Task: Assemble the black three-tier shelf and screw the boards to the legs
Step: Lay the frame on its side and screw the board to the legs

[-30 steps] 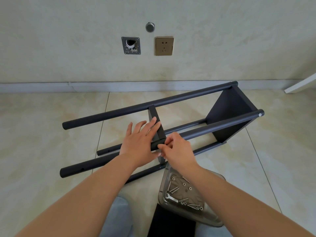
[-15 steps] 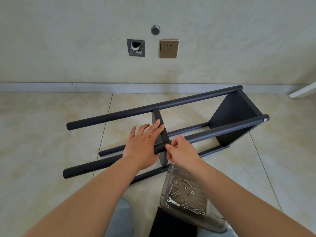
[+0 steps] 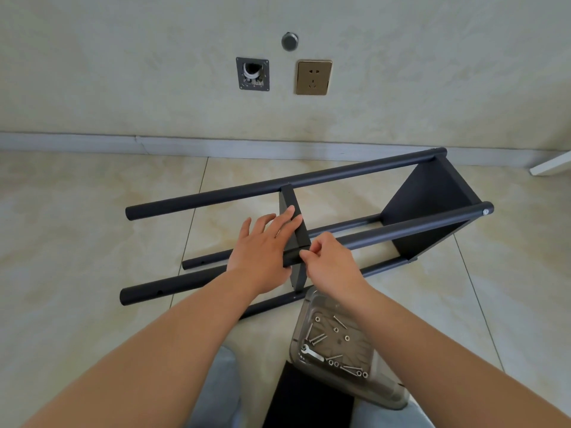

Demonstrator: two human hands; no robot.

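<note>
No text, label, brand name, number or sign can be read anywhere in the head view.
</note>
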